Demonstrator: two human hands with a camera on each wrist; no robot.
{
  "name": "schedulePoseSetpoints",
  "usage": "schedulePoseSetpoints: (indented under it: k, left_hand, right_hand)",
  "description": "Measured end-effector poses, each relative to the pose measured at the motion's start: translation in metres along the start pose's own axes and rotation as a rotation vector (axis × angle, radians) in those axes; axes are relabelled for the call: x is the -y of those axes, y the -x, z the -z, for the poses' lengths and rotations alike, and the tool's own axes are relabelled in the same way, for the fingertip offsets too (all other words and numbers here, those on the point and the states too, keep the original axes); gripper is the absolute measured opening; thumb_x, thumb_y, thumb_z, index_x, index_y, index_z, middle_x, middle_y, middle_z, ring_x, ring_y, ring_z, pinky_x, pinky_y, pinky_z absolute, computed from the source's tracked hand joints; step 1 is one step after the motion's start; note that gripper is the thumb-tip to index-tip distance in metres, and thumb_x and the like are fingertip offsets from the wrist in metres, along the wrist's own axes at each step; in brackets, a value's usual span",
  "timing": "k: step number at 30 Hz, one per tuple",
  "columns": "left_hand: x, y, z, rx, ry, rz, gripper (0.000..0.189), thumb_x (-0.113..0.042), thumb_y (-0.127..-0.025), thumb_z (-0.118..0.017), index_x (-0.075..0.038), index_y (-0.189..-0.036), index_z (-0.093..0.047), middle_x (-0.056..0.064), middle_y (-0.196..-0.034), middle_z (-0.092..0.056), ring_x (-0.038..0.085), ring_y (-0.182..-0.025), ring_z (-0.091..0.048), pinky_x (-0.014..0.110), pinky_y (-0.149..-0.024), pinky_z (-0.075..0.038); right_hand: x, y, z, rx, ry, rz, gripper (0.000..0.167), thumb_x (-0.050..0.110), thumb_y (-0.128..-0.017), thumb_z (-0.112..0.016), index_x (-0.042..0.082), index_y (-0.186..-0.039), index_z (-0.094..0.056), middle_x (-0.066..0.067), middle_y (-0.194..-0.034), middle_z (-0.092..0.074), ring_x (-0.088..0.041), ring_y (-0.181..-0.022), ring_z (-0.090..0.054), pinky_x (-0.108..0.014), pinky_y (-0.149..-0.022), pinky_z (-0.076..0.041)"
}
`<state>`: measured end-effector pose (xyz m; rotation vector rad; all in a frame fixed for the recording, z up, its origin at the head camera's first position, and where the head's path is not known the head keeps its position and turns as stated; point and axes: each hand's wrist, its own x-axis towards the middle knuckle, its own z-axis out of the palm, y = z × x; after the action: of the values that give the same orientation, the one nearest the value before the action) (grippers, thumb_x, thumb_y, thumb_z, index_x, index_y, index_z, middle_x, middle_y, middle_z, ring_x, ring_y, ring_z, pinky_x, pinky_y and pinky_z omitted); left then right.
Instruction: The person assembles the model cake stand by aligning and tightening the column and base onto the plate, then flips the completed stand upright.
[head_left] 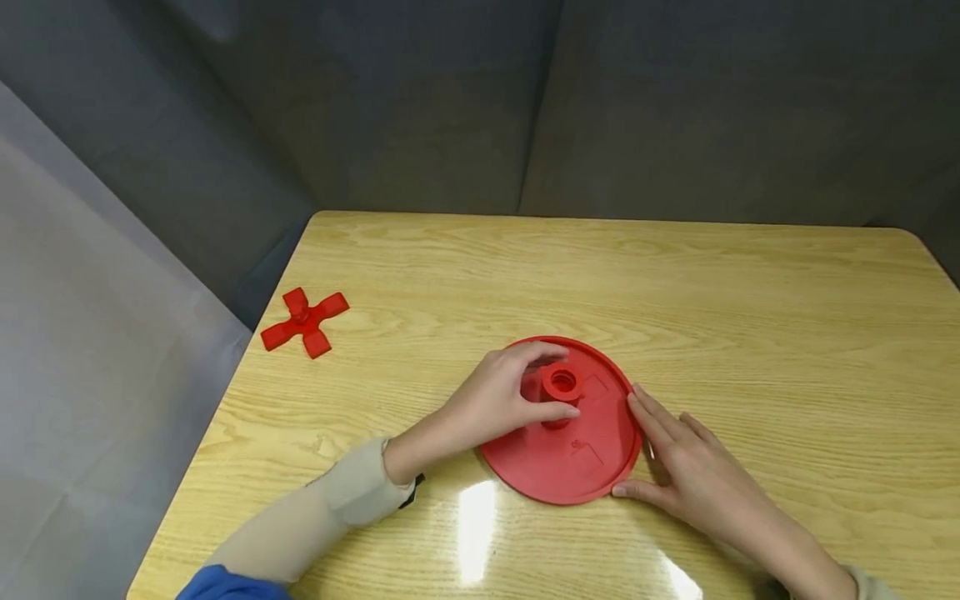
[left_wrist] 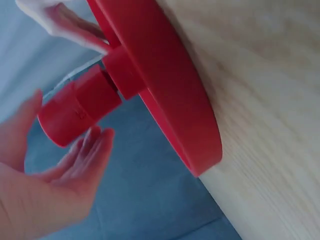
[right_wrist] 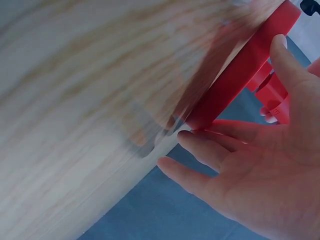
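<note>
A round red plate with a raised rim (head_left: 525, 479) lies on the table. From its middle rises a red hollow cylinder (head_left: 562, 383), in stacked parts with a narrow gap between them in the left wrist view (left_wrist: 80, 105). My left hand (head_left: 502, 396) arches around this cylinder, thumb on the near side and fingers on the far side, seemingly a little apart from it. Against the plate's right edge rests my right hand (head_left: 697, 467), with its fingers fairly straight and its thumb touching the rim lower down.
A red cross-shaped piece (head_left: 303, 323) with a small raised centre lies near the left edge of the wooden table (head_left: 750, 333). Dark grey cloth (head_left: 420, 108) hangs behind the table, and paler cloth (head_left: 97, 350) is at the left.
</note>
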<state>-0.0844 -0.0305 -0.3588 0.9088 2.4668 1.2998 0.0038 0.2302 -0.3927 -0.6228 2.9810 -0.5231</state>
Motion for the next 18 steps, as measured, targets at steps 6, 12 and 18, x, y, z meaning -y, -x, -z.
schedulePoseSetpoints:
  k: [6, 12, 18]
  left_hand:
    - [-0.004, 0.006, -0.006, -0.081, -0.022, -0.008, 0.051, -0.028, -0.082, -0.082, -0.009, -0.124, -0.063, -0.004, -0.104, -0.068, 0.014, -0.087, -0.062, 0.030, -0.078, -0.054]
    - [0.001, 0.003, -0.005, -0.027, 0.035, -0.039, 0.047, -0.018, -0.081, -0.083, -0.009, -0.122, -0.064, -0.003, -0.105, -0.067, 0.004, -0.092, -0.062, 0.024, -0.082, -0.054]
    - [0.009, -0.002, 0.001, 0.099, 0.175, -0.058, 0.046, -0.009, -0.082, -0.081, -0.009, -0.124, -0.063, 0.000, -0.114, -0.066, 0.002, -0.102, -0.063, 0.018, -0.088, -0.051]
  right_hand:
    - [0.001, -0.001, -0.001, 0.000, 0.000, 0.002, 0.104, 0.063, -0.077, -0.073, -0.003, -0.149, -0.036, -0.018, -0.155, -0.032, -0.041, -0.131, -0.045, -0.067, -0.101, -0.033]
    - [0.000, -0.002, -0.002, 0.001, 0.002, 0.000, 0.105, 0.064, -0.077, -0.072, -0.003, -0.149, -0.035, -0.018, -0.156, -0.031, -0.042, -0.131, -0.044, -0.067, -0.101, -0.033]
    - [0.000, 0.000, -0.001, 0.004, 0.006, -0.001, 0.105, 0.063, -0.077, -0.072, -0.004, -0.149, -0.036, -0.018, -0.155, -0.032, -0.040, -0.131, -0.045, -0.067, -0.102, -0.033]
